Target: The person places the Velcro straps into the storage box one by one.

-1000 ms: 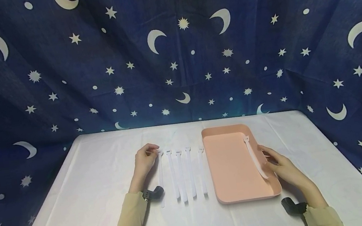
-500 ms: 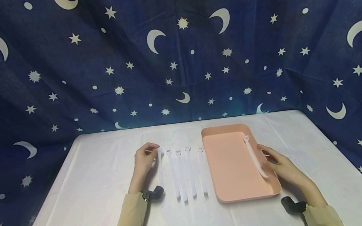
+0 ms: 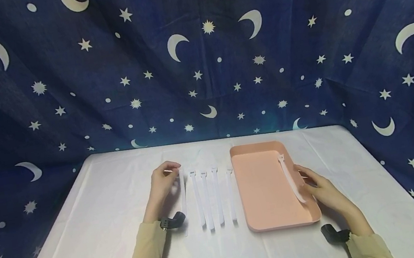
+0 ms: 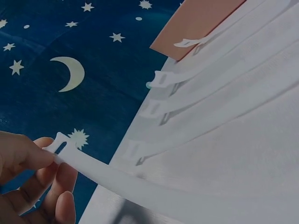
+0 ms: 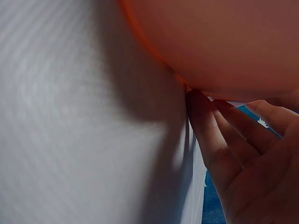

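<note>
My left hand (image 3: pixel 172 170) pinches the slotted head of the leftmost white strap (image 3: pixel 182 195) between thumb and fingers. In the left wrist view that hand (image 4: pixel 46 156) holds the strap's end (image 4: pixel 88 164) raised off the cloth while the tail still lies down. Several more white straps (image 3: pixel 207 198) lie side by side to its right, their heads (image 4: pixel 152 108) pointing away from me. A pink tray (image 3: pixel 259 157) sits right of them with one strap (image 3: pixel 291 179) along its right side. My right hand (image 3: pixel 311 182) rests with straight fingers (image 5: pixel 205 126) against the tray's right wall (image 5: pixel 224 42).
A white cloth covers the table (image 3: pixel 95 217). A dark blue backdrop (image 3: pixel 196 59) with moons and stars hangs behind and wraps both sides. Black wrist cameras (image 3: pixel 174 221) sit on both forearms.
My left hand has risen slightly and lifted the head of the leftmost strap off the cloth. The right hand and the tray have not moved.
</note>
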